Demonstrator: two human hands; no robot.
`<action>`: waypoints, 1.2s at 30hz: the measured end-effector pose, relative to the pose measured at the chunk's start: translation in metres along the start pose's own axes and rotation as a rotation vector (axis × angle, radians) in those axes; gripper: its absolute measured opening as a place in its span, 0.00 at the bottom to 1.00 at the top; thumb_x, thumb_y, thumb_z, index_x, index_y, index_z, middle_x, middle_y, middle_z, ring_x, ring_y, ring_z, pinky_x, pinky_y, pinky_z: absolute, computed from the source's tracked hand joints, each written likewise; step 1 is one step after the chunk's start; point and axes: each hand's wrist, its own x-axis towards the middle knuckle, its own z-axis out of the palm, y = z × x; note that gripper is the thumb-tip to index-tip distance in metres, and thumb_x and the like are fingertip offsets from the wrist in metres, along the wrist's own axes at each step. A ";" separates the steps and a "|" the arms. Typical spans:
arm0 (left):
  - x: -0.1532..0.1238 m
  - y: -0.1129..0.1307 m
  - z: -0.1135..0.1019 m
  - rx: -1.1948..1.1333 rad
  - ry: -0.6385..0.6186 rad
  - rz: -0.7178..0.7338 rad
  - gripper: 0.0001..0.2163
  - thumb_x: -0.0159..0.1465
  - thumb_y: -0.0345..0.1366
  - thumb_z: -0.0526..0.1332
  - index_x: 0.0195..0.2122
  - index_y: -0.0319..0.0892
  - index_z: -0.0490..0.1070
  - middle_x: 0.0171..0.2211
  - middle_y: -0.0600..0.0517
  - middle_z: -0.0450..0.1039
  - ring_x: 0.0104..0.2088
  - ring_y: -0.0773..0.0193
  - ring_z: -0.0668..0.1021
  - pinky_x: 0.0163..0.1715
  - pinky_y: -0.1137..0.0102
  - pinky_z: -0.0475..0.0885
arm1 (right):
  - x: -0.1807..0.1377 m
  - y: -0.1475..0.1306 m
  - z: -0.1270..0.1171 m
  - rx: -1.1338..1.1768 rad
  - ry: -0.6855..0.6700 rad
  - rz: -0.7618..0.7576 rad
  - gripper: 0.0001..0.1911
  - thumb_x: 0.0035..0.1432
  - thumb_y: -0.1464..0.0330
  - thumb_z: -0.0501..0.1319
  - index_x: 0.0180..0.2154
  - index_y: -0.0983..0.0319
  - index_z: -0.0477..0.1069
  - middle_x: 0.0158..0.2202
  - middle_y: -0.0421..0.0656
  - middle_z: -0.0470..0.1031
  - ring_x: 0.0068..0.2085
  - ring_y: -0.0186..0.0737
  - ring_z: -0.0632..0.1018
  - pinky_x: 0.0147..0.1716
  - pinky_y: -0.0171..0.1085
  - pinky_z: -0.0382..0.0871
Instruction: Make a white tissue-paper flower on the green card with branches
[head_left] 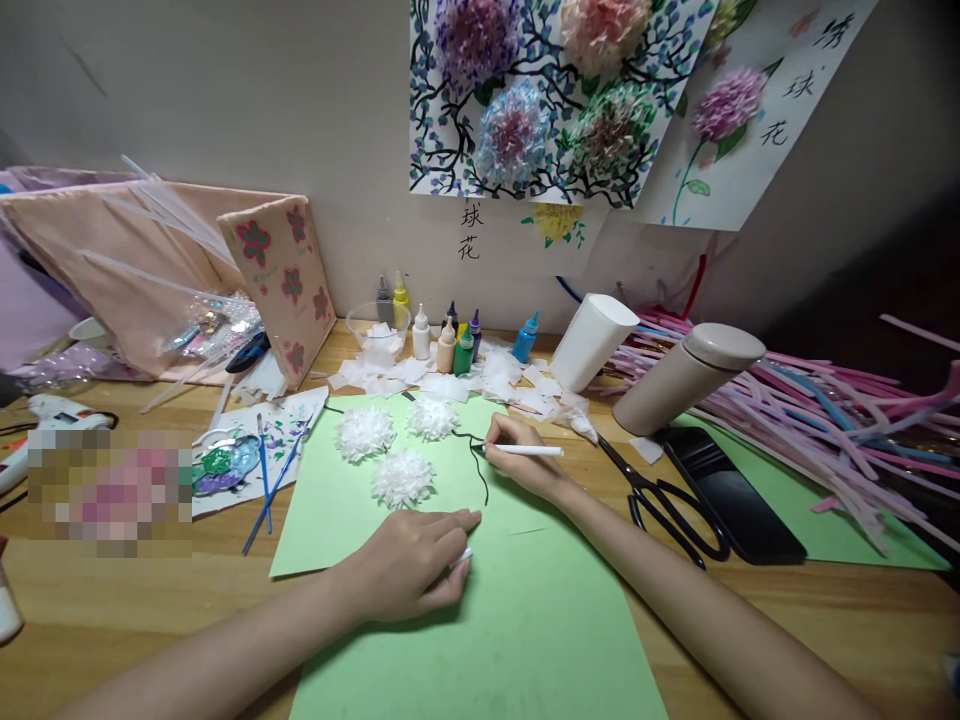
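My right hand (pixel 517 455) is closed round a white marker pen (pixel 536 451), its tip on a sheet of green paper (pixel 517 620). Black curved lines (pixel 480 478) run over the paper by the tip. Lower on the sheet, my left hand (pixel 412 560) rests with its fingers bent, and a small white piece like a pen cap (pixel 463 557) shows between them. Three white ruffled paper flowers lie on the green sheet: one upper left (pixel 364 433), one at the top (pixel 433 418), and one (pixel 403 478) just above my left hand.
Black scissors (pixel 660 495), a dark phone (pixel 731 490) and a tilted beige tumbler (pixel 690 375) lie to the right. Paint bottles (pixel 446 345) and white paper scraps (pixel 502 375) line the back. Blue brushes (pixel 266 480) and a paint palette (pixel 225 462) sit at left.
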 end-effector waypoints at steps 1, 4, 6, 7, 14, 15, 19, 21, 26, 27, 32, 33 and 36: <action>0.000 0.000 0.000 -0.002 -0.003 0.000 0.06 0.62 0.32 0.49 0.34 0.40 0.64 0.47 0.47 0.74 0.41 0.62 0.79 0.34 0.69 0.77 | 0.000 0.000 0.000 -0.003 -0.009 0.004 0.06 0.47 0.75 0.56 0.23 0.60 0.61 0.23 0.36 0.64 0.26 0.34 0.64 0.23 0.32 0.55; 0.000 0.000 0.000 -0.005 -0.003 -0.001 0.06 0.62 0.32 0.49 0.35 0.40 0.64 0.47 0.47 0.74 0.44 0.62 0.78 0.34 0.68 0.77 | 0.001 0.002 -0.001 0.007 -0.029 0.027 0.06 0.47 0.75 0.56 0.23 0.60 0.60 0.22 0.35 0.63 0.25 0.34 0.64 0.23 0.32 0.54; 0.000 -0.001 0.001 -0.005 -0.002 0.001 0.06 0.62 0.32 0.49 0.34 0.40 0.64 0.47 0.46 0.74 0.44 0.61 0.78 0.34 0.68 0.77 | 0.001 0.003 -0.001 0.020 -0.014 0.031 0.05 0.47 0.74 0.56 0.24 0.60 0.61 0.23 0.35 0.63 0.25 0.34 0.64 0.23 0.32 0.54; 0.000 -0.001 0.001 -0.006 -0.004 0.002 0.06 0.62 0.32 0.49 0.34 0.40 0.64 0.47 0.46 0.74 0.43 0.61 0.78 0.35 0.68 0.77 | 0.001 0.004 -0.001 0.024 -0.001 0.029 0.05 0.47 0.74 0.56 0.24 0.60 0.61 0.23 0.35 0.64 0.25 0.34 0.64 0.23 0.32 0.55; 0.000 -0.001 0.000 -0.014 -0.004 -0.002 0.05 0.62 0.31 0.50 0.34 0.40 0.64 0.46 0.46 0.74 0.40 0.63 0.79 0.36 0.67 0.77 | 0.001 0.004 -0.001 0.017 -0.020 0.010 0.05 0.47 0.74 0.56 0.24 0.60 0.61 0.23 0.35 0.63 0.25 0.33 0.64 0.24 0.32 0.55; 0.000 -0.001 0.000 -0.014 -0.006 -0.003 0.06 0.63 0.31 0.50 0.34 0.40 0.64 0.46 0.46 0.74 0.40 0.63 0.79 0.36 0.67 0.77 | 0.001 0.005 -0.002 0.017 -0.024 0.009 0.05 0.47 0.74 0.56 0.23 0.60 0.61 0.23 0.35 0.63 0.25 0.33 0.64 0.23 0.32 0.54; 0.000 0.000 0.000 -0.015 -0.008 -0.001 0.06 0.63 0.32 0.50 0.34 0.40 0.64 0.46 0.46 0.74 0.39 0.63 0.79 0.36 0.68 0.77 | 0.001 0.007 -0.003 0.022 -0.038 0.010 0.06 0.46 0.75 0.56 0.23 0.60 0.60 0.22 0.35 0.62 0.25 0.33 0.63 0.23 0.32 0.53; 0.000 0.000 0.000 -0.014 -0.011 -0.002 0.05 0.62 0.32 0.50 0.34 0.40 0.64 0.46 0.46 0.74 0.39 0.62 0.79 0.35 0.68 0.77 | 0.002 0.007 -0.004 0.034 -0.057 0.016 0.06 0.45 0.75 0.56 0.22 0.60 0.59 0.22 0.35 0.62 0.24 0.33 0.62 0.22 0.32 0.53; -0.001 -0.001 0.002 -0.013 -0.028 -0.013 0.05 0.63 0.32 0.50 0.34 0.40 0.64 0.47 0.47 0.74 0.41 0.62 0.78 0.37 0.68 0.77 | 0.001 0.007 -0.005 0.070 -0.074 0.019 0.05 0.46 0.75 0.55 0.23 0.60 0.60 0.23 0.35 0.62 0.25 0.33 0.63 0.23 0.32 0.54; -0.001 -0.001 0.002 -0.014 -0.030 -0.015 0.06 0.63 0.32 0.49 0.34 0.40 0.64 0.47 0.47 0.74 0.41 0.62 0.78 0.37 0.68 0.76 | 0.001 0.007 -0.005 0.070 -0.068 0.017 0.05 0.46 0.75 0.55 0.24 0.60 0.60 0.23 0.35 0.63 0.25 0.33 0.64 0.23 0.32 0.54; -0.001 0.001 0.000 -0.018 -0.039 -0.022 0.06 0.63 0.32 0.49 0.33 0.40 0.64 0.46 0.48 0.74 0.40 0.62 0.79 0.37 0.67 0.76 | 0.000 0.006 -0.004 0.060 -0.084 0.008 0.06 0.46 0.75 0.55 0.23 0.60 0.60 0.23 0.35 0.62 0.25 0.33 0.63 0.23 0.32 0.54; -0.001 0.001 -0.001 -0.017 -0.039 -0.023 0.06 0.63 0.32 0.49 0.33 0.40 0.64 0.46 0.48 0.74 0.40 0.62 0.79 0.36 0.68 0.76 | 0.000 0.006 -0.004 0.060 -0.084 0.005 0.06 0.46 0.75 0.55 0.23 0.60 0.60 0.23 0.35 0.62 0.25 0.33 0.63 0.23 0.32 0.54; -0.001 0.001 -0.001 -0.015 -0.036 -0.020 0.06 0.63 0.32 0.49 0.33 0.40 0.64 0.46 0.48 0.74 0.40 0.62 0.79 0.36 0.68 0.76 | 0.000 0.006 -0.004 0.041 -0.066 -0.003 0.05 0.48 0.75 0.56 0.25 0.60 0.61 0.23 0.36 0.63 0.26 0.34 0.64 0.23 0.32 0.55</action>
